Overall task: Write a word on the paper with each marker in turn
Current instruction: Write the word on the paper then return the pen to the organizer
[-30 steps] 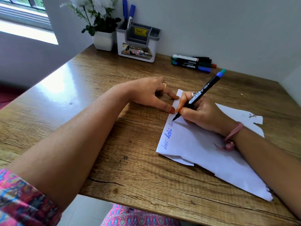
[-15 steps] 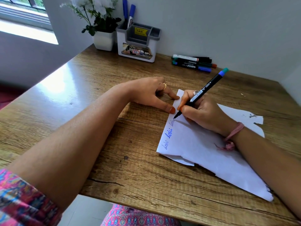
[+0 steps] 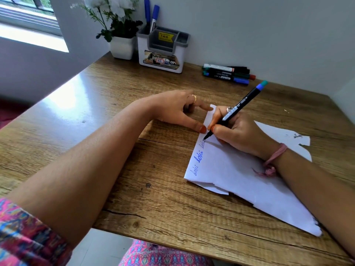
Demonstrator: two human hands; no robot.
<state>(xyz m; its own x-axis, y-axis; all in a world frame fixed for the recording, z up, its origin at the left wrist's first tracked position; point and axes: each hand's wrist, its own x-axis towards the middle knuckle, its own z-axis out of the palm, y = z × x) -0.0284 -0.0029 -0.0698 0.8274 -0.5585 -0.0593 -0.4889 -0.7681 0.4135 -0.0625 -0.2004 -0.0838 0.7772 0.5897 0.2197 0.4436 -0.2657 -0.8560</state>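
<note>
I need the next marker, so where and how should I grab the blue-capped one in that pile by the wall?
Take the blue-capped marker by its black barrel, pinching from above and from the near side. It lies flat, nearest you in the row of markers, with the others packed against its far side. The left hand is free; the right hand holds the pen.

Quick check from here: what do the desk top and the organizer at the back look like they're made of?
Desk top: wood or wood-look laminate, going by the grain, knots and soft window glare; which one I cannot tell. Organizer: probably moulded plastic, with a smooth white body, grey insert and stuck-on labels.
</note>
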